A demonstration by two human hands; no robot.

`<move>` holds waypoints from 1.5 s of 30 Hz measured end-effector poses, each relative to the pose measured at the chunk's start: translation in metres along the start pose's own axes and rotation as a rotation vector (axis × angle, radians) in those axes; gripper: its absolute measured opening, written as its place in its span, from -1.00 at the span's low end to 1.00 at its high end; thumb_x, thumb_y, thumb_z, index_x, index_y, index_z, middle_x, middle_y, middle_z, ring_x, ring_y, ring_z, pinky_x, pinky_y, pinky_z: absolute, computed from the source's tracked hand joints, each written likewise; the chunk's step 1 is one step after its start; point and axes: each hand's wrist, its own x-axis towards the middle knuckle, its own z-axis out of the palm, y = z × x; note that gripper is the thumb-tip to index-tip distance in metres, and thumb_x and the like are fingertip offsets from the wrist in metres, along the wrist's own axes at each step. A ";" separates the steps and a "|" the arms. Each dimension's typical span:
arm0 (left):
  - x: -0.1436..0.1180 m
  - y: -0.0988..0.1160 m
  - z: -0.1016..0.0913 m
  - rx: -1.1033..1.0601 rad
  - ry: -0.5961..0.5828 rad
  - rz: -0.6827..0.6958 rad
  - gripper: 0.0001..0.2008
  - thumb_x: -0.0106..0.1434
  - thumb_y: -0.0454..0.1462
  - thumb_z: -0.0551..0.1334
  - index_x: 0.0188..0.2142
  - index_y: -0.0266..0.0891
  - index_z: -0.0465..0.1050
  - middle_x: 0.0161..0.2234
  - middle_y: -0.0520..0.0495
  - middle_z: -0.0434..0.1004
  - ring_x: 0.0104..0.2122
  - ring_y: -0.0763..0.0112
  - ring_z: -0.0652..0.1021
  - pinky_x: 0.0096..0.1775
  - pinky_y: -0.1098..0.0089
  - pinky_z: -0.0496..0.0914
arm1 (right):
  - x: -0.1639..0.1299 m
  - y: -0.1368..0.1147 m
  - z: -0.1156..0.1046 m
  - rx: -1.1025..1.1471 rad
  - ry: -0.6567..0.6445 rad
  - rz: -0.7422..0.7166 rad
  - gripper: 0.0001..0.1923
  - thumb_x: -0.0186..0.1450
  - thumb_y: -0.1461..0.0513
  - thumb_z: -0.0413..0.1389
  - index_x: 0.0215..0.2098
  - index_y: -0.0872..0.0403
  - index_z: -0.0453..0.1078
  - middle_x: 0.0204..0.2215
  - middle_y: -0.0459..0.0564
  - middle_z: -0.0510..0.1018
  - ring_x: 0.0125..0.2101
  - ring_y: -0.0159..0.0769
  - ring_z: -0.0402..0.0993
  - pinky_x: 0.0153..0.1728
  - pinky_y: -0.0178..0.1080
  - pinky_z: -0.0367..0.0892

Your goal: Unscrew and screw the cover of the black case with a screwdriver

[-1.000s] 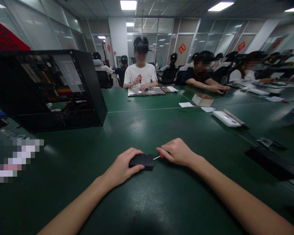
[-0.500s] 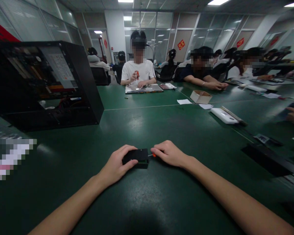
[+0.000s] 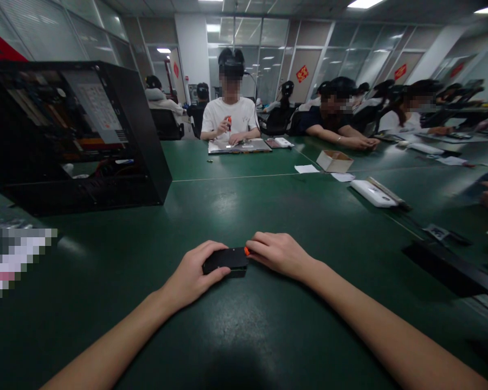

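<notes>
A small black box-shaped device (image 3: 226, 260) with a lid-like top plate rests on the green table (image 3: 228, 336). Round its left end my left hand (image 3: 197, 269) is closed, thumb on the near side and fingers on the far side. At the opposite end, my right hand (image 3: 277, 253) pinches a screwdriver (image 3: 246, 251); just a bit of its orange handle shows. The handle is up against the device's right end, and its shaft is out of sight. A narrow gap runs under the plate along the near edge.
An open black computer case (image 3: 146, 130) stands at left. Across the table a person (image 3: 230, 119) works over a flat panel with a screwdriver. To the right lie a small cardboard box (image 3: 334, 161), a white device (image 3: 373, 193) and dark parts (image 3: 447, 265).
My right hand has moved left with the screwdriver, up to the device's end, and the metal shaft seen before no longer shows. The top plate sits slightly differently. My left hand keeps its hold.
</notes>
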 end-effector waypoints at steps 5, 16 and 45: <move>0.000 0.000 -0.001 -0.004 0.016 0.018 -0.69 0.31 -0.16 0.31 0.00 -0.19 0.46 -0.09 -0.11 0.58 -0.11 0.19 0.57 -0.06 0.28 0.41 | -0.001 0.000 0.004 0.312 0.008 0.094 -0.71 0.51 0.12 -0.06 -0.02 0.11 0.41 -0.22 0.05 0.54 -0.27 -0.32 0.47 -0.27 -0.31 0.36; 0.002 -0.009 0.001 -0.282 0.272 -0.170 -0.63 0.28 -0.07 0.32 0.00 -0.21 0.53 -0.10 -0.16 0.62 -0.10 0.12 0.57 -0.05 0.23 0.41 | -0.004 0.003 0.006 0.357 -0.059 0.189 -0.75 0.48 0.18 -0.02 0.03 0.11 0.38 -0.20 0.08 0.53 -0.25 -0.25 0.48 -0.23 -0.21 0.43; 0.031 -0.035 -0.007 -0.581 0.347 -0.263 -0.49 0.31 0.13 0.18 -0.25 -0.32 0.53 -0.47 0.03 0.40 -0.54 0.46 0.31 -0.45 0.44 0.21 | -0.015 0.052 -0.078 0.172 0.267 0.717 -0.51 0.32 0.03 0.15 0.14 0.07 0.43 0.01 0.16 0.56 -0.02 -0.01 0.51 0.00 0.01 0.40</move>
